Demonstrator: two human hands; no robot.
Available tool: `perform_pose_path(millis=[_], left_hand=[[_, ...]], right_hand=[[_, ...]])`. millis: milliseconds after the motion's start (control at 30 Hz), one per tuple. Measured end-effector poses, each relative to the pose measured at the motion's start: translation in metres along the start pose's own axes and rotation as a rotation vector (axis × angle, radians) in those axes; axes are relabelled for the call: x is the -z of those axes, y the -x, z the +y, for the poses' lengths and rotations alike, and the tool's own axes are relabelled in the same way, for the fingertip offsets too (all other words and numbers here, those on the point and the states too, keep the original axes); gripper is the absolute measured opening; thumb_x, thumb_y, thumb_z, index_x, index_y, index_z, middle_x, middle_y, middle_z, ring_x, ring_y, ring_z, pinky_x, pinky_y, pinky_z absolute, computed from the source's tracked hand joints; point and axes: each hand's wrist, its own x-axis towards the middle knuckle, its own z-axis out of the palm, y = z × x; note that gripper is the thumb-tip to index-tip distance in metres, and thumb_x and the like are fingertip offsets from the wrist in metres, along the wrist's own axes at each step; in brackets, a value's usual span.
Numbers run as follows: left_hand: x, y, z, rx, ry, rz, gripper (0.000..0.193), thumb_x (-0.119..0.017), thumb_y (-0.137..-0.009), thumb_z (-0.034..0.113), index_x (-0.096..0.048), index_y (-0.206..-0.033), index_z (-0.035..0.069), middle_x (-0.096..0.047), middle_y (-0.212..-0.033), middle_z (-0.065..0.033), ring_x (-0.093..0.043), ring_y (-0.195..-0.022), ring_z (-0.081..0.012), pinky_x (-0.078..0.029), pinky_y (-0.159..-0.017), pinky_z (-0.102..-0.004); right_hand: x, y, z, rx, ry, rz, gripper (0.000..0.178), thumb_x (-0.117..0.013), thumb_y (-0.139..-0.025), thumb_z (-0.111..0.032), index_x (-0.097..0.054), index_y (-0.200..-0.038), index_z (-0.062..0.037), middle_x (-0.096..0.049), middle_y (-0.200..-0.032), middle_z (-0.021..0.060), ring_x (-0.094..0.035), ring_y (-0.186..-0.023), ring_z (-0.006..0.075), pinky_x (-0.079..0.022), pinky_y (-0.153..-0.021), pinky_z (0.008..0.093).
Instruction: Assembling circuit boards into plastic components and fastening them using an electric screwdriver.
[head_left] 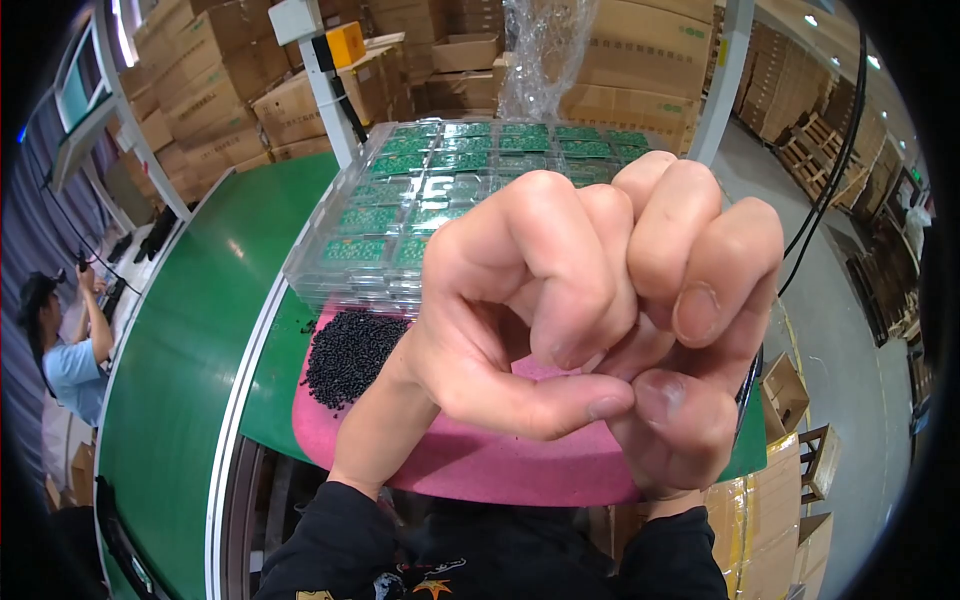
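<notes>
Both hands are raised close in front of me, side by side and touching at the fingers. My left hand is curled, its thumb pointing right toward the other thumb. My right hand is bent inward, fingers folded and thumb drawn in. Whatever the fingertips pinch, if anything, is hidden or too small to make out. Beneath them lies a pink mat, bearing a heap of small black parts on its left. Behind stands a stack of clear plastic trays with several green circuit boards in their compartments, partly covered by my hands.
A green conveyor belt with a pale metal edge runs along the left. Uprights rise beyond the bench. Cardboard boxes are piled behind, and more cartons stand at lower right. A person in light blue is at far left.
</notes>
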Motion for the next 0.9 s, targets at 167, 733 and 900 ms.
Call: perform_pose_path(millis=[167,733,900], left_hand=[[0.000,-0.001,0.005,0.027,0.003,-0.020,0.030,-0.060,-0.066,-0.014,-0.048,-0.081,0.009,-0.051,-0.074,-0.0004,-0.043,-0.072,-0.0148,-0.036,-0.068,-0.0280],[0.005,0.002,0.010,0.156,0.151,-0.147,0.020,-0.057,-0.079,-0.004,-0.046,-0.090,0.009,-0.049,-0.083,-0.0057,-0.041,-0.055,-0.0139,-0.037,-0.049,-0.0222],[-0.003,0.002,0.014,0.191,0.175,-0.065,0.019,-0.057,-0.083,-0.001,-0.044,-0.090,0.011,-0.050,-0.078,-0.0041,-0.043,-0.055,-0.0138,-0.037,-0.049,-0.0225]], right_hand=[[0.004,-0.010,0.002,-0.023,-0.058,0.011,0.020,-0.055,-0.072,-0.014,-0.045,-0.090,-0.0169,-0.046,-0.073,-0.0053,-0.037,-0.076,0.0137,-0.035,-0.075,0.0252],[0.016,-0.029,0.023,-0.065,-0.139,-0.006,0.017,-0.052,-0.072,-0.013,-0.046,-0.088,-0.0156,-0.049,-0.072,-0.0041,-0.038,-0.071,0.0119,-0.036,-0.069,0.0250],[0.028,-0.029,0.024,-0.007,-0.186,-0.163,0.024,-0.045,-0.075,-0.009,-0.044,-0.099,-0.0044,-0.048,-0.084,0.0086,-0.047,-0.064,0.0140,-0.043,-0.060,0.0267]])
